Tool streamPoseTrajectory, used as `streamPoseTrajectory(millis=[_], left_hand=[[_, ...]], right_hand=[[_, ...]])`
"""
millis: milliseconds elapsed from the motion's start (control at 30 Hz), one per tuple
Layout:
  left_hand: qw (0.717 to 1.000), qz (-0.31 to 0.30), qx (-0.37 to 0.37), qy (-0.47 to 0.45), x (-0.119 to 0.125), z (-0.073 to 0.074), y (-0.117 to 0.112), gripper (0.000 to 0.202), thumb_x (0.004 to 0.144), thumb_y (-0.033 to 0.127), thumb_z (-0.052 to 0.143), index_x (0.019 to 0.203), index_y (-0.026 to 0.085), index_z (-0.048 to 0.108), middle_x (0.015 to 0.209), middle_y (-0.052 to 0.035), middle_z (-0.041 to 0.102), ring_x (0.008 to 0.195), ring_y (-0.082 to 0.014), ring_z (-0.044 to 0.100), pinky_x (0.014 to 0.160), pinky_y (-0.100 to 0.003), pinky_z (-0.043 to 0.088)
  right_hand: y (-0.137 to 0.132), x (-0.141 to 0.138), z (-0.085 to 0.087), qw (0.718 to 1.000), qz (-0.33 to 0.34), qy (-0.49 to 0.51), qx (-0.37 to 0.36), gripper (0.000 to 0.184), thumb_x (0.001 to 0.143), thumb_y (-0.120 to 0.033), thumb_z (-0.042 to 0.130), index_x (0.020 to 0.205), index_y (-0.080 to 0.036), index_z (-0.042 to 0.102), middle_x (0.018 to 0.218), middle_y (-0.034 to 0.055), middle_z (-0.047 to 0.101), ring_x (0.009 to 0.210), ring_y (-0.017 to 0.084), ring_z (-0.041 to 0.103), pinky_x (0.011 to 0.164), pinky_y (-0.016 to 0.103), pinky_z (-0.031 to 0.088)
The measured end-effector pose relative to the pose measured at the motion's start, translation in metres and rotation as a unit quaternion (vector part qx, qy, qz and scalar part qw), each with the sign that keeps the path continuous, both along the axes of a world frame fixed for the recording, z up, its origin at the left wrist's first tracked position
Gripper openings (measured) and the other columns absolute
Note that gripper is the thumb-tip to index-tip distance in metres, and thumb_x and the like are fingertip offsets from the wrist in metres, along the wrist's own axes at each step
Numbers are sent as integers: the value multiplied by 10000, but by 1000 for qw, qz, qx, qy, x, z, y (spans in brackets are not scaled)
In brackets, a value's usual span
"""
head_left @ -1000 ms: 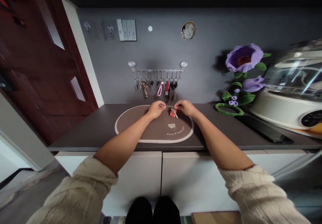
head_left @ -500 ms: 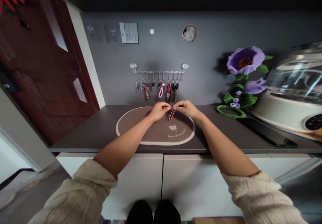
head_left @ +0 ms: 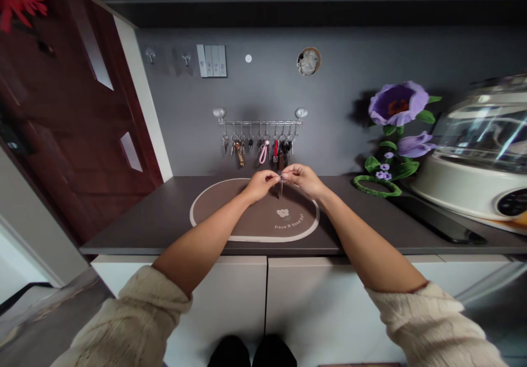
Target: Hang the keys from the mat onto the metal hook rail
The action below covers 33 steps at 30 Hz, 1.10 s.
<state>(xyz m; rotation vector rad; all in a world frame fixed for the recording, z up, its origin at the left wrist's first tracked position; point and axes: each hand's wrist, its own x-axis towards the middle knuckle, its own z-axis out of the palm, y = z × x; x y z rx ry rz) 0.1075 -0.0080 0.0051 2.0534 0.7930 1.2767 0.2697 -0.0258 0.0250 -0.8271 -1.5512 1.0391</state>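
Observation:
My left hand (head_left: 262, 184) and my right hand (head_left: 302, 179) meet fingertip to fingertip above an oval brown mat (head_left: 230, 207) with a pale rim. Both hands are closed in a pinch on a small key ring (head_left: 281, 179). From it dangles a thin fob (head_left: 281, 190), seen nearly edge-on; details of the ring are too small to make out. Just behind the hands, a clear hook rail (head_left: 261, 122) on the grey wall carries several bunches of keys, among them one with a pink loop strap (head_left: 264, 153) and one with a brown fob (head_left: 241, 157).
To the right stand purple flowers (head_left: 398, 103) with a green ring base (head_left: 376, 187), a dark phone-like slab (head_left: 444, 221) and a white appliance with a clear cover (head_left: 473, 174). A dark red door (head_left: 82, 136) is at the left. White cabinet fronts (head_left: 222, 301) lie below the counter.
The dangling fob has turned from showing its reddish face to nearly edge-on. Both hands stay pinched together at about the same place; the camera view has tilted up slightly.

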Motion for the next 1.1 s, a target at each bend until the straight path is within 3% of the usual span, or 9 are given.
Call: streamPoseTrajectory(millis=[133, 433, 667, 833, 1100], left_hand=[[998, -9, -41, -42, 1, 1, -1, 266, 685, 359, 542, 768, 112, 596, 682, -17, 580, 590, -91, 466, 593, -227, 365], [983, 8, -108, -149, 3, 4, 0, 279, 641, 372, 582, 755, 118, 583, 637, -5, 546, 571, -89, 458, 543, -219, 363], [983, -3, -99, -157, 5, 2, -1, 294, 623, 395, 602, 743, 127, 606, 652, -12, 574, 577, -94, 468, 539, -219, 358], [985, 11, -87, -147, 5, 4, -5, 297, 628, 393, 601, 756, 126, 624, 689, -31, 608, 603, -107, 495, 586, -235, 378], [989, 23, -58, -135, 4, 5, -5, 306, 642, 385, 587, 797, 126, 637, 726, -46, 627, 633, -122, 518, 627, -250, 396]], right_hand=[[2, -2, -3, 998, 15, 52, -32, 228, 571, -264, 698, 732, -154, 579, 678, -10, 592, 640, 76, 549, 685, 242, 439], [2, -6, -8, 997, 18, 46, -59, 225, 579, -289, 696, 719, -157, 580, 675, -7, 588, 617, 75, 543, 657, 245, 433], [3, -7, -11, 998, -11, 46, -45, 252, 582, -325, 684, 723, -159, 558, 696, -11, 559, 639, 81, 524, 621, 232, 399], [5, -9, -14, 1000, -11, 27, 6, 265, 620, -370, 642, 707, -154, 514, 631, -29, 509, 591, 69, 468, 611, 231, 372], [1, -9, -8, 998, -45, 15, 45, 291, 645, -432, 590, 695, -181, 451, 601, -46, 468, 545, 67, 422, 566, 212, 363]])
